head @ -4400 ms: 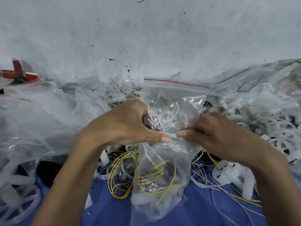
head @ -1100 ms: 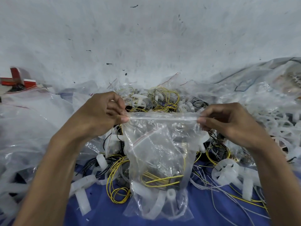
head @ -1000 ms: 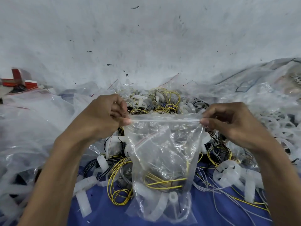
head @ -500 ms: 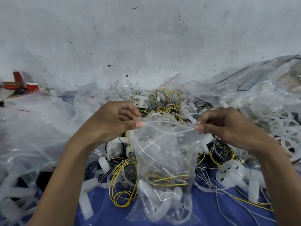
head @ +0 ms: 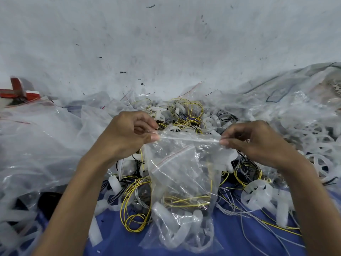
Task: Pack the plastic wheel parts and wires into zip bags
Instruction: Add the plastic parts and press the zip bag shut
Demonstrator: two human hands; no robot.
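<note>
Two hands hold the top of a clear zip bag (head: 184, 178) taut over the blue tabletop (head: 239, 242).
Crinkled, glossy film blurs its contents. Only translucent white wheel parts (head: 166, 218) at the bottom and thin yellow wires (head: 186, 200) over them read clearly, and I cannot tell whether the seal is closed. The left hand (head: 129, 133) and right hand (head: 258, 143) each pinch one end of the top strip between thumb and fingertips.

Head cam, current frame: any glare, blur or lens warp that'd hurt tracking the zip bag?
Head view: white glare streaks on the zip bag mask part of its contents. Head view: the red object at the left edge is smeared, and the corners are soft and stretched by the wide lens. Head view: flat, even light, no hard shadows.
</note>
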